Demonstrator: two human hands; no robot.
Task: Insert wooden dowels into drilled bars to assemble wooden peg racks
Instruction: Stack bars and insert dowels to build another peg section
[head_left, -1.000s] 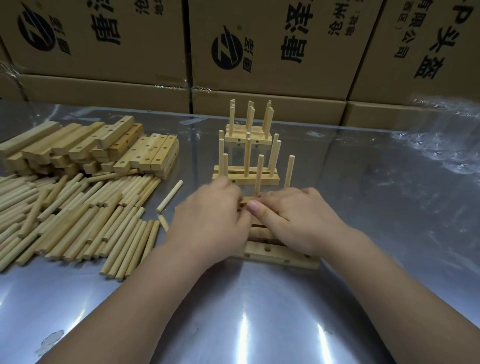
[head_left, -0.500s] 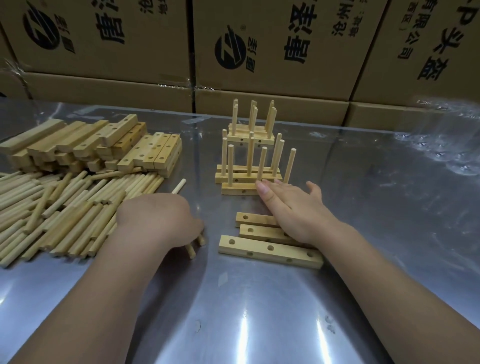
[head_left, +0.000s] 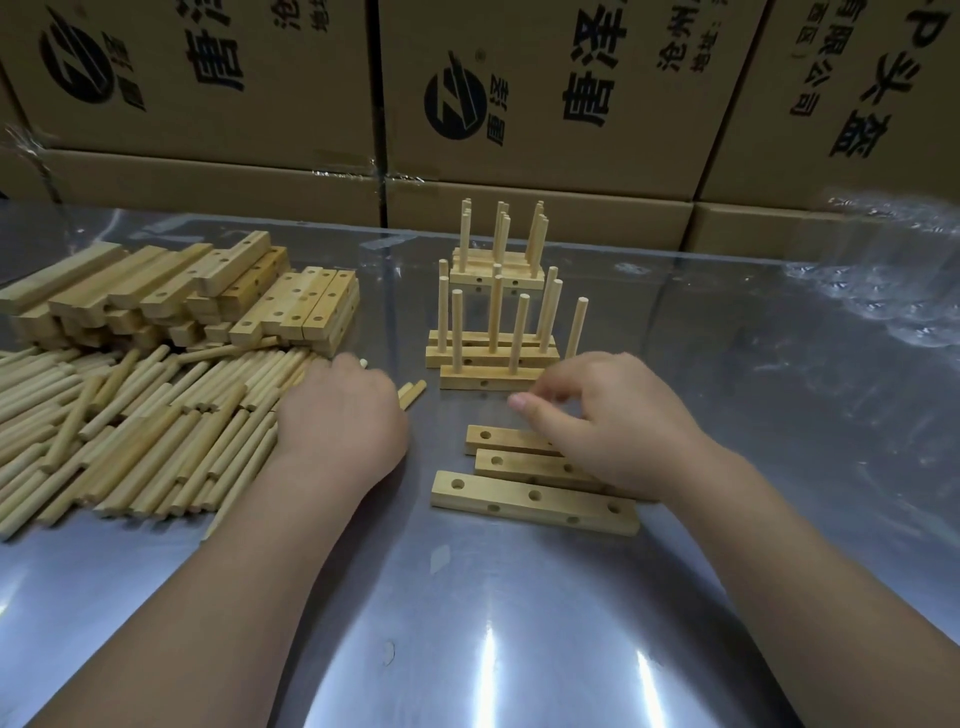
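The left hand (head_left: 340, 415) rests at the edge of the dowel pile (head_left: 130, 415), which spreads away to its left. Its fingers are curled under and grip a couple of dowels (head_left: 413, 392) whose ends poke out past its thumb side. The right hand (head_left: 618, 421) hovers slightly blurred, with fingers loosely bent, thumb apart from them, holding nothing. Directly beneath it three drilled bars (head_left: 535, 501) lie flat on the shiny worktop (head_left: 467, 623), side by side with holes facing up, the wrist hiding their right ends. Just beyond its fingertips stands a peg rack (head_left: 488, 376) with its dowels upright. A second rack (head_left: 488, 353) sits close behind that, and a third (head_left: 493, 270) farther back. Beyond the left hand, past the pile, is a stack of bars (head_left: 208, 296). Printed cardboard boxes (head_left: 208, 78) line the back, and crumpled clear plastic (head_left: 883, 291) lies well off to the right of the right hand
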